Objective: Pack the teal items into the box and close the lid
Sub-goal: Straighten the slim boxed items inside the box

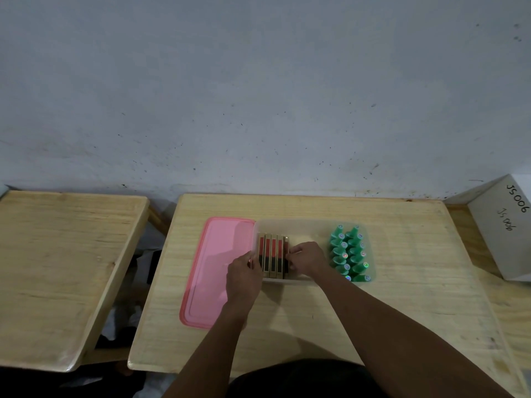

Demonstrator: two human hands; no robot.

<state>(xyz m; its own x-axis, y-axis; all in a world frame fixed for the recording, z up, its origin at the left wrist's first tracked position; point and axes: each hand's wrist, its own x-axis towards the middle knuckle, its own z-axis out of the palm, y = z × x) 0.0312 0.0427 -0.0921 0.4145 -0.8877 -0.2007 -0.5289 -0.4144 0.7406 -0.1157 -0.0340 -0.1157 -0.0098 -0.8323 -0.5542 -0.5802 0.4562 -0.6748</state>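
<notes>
A translucent plastic box (304, 225) lies on the wooden table. Several teal bottle-shaped items (349, 252) stand packed in two rows at its right end. At its left end is a row of red-and-black gold-edged tubes (273, 249). My left hand (244, 275) rests against the box's left wall beside the tubes. My right hand (306, 258) pinches the rightmost tube of that row. The pink lid (212, 268) lies flat on the table just left of the box.
A second wooden table (63, 268) stands to the left across a gap with dark clutter below. A white carton (505, 225) marked JS006 sits at the far right. A grey wall runs behind the tables.
</notes>
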